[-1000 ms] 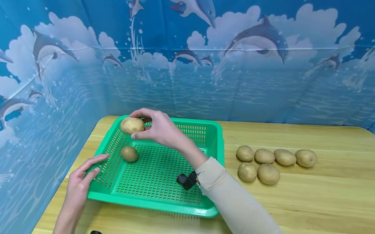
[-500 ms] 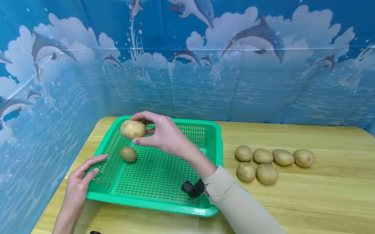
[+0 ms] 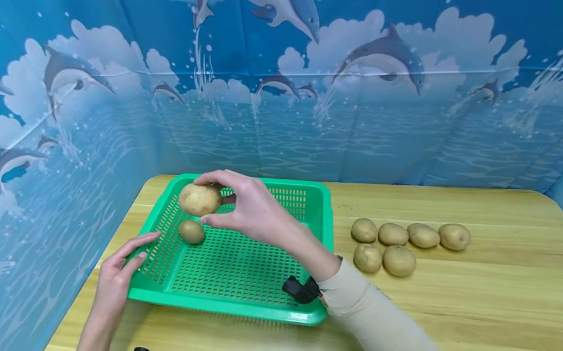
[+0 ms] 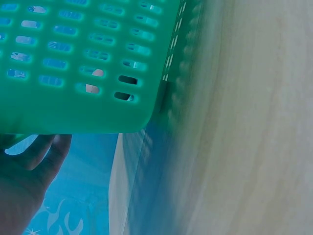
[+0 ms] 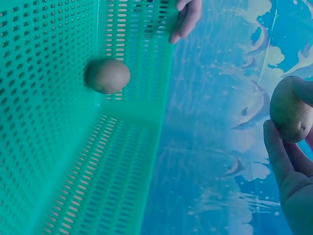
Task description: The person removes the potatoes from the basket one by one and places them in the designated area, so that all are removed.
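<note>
My right hand (image 3: 257,208) pinches a large tan potato (image 3: 198,200) between thumb and fingers, above the left part of a green plastic basket (image 3: 226,307). In the right wrist view, the held potato (image 5: 291,110) shows at the right edge. Below it, a smaller brown potato (image 3: 192,232) lies in the basket near its left wall. The left hand (image 3: 115,278) holds the basket's left rim, with its fingers over the edge. From the left wrist, these fingers (image 4: 46,154) show at the rim beside the perforated wall.
Right of the basket, several potatoes lie on the wooden table (image 3: 483,327): a back row with one potato (image 3: 422,235) in it, and two in front, one being this potato (image 3: 399,260). A blue dolphin-print cloth (image 3: 287,134) hangs behind and to the left.
My right hand has drawn slightly nearer with the potato, its forearm shifting right and down. The left hand keeps its place on the basket rim. The table potatoes shift slightly left in view.
</note>
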